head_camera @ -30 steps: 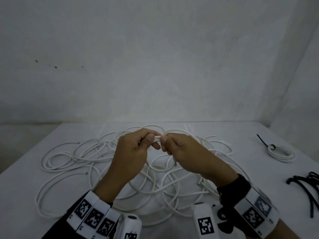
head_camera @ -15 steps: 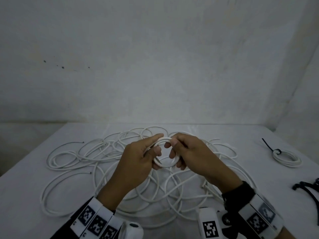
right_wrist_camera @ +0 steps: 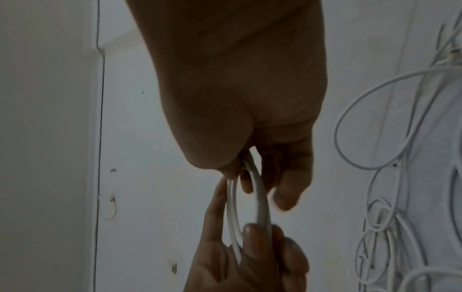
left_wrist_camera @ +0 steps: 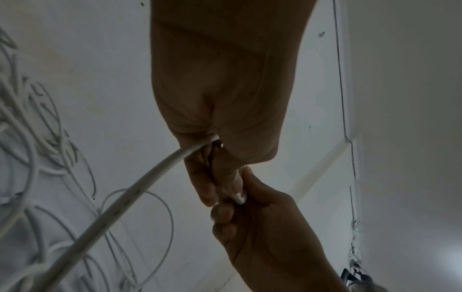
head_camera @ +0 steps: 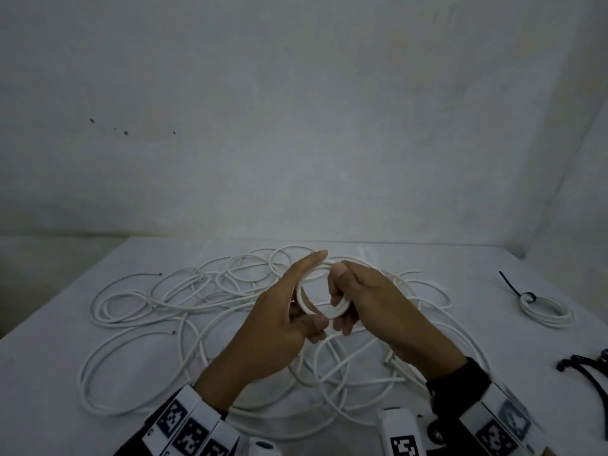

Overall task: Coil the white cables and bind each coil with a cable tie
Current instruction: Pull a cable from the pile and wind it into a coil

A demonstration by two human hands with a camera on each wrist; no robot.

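- Head view: my left hand (head_camera: 279,320) and right hand (head_camera: 368,301) both grip a small coil (head_camera: 307,302), raised above the loose cables (head_camera: 158,301).
- Tied coil (head_camera: 546,309) lies at 3 o'clock on the table (head_camera: 65,373).

A white cloth-covered table (head_camera: 98,324) fills the lower part of the head view, its far edge meeting a plain, rough grey-white plaster wall (head_camera: 296,126). A few small dark specks (head_camera: 125,132) mark that wall above the table's far left corner. At the right, a second grey-white wall (head_camera: 579,192) joins the first at the table's far right corner.
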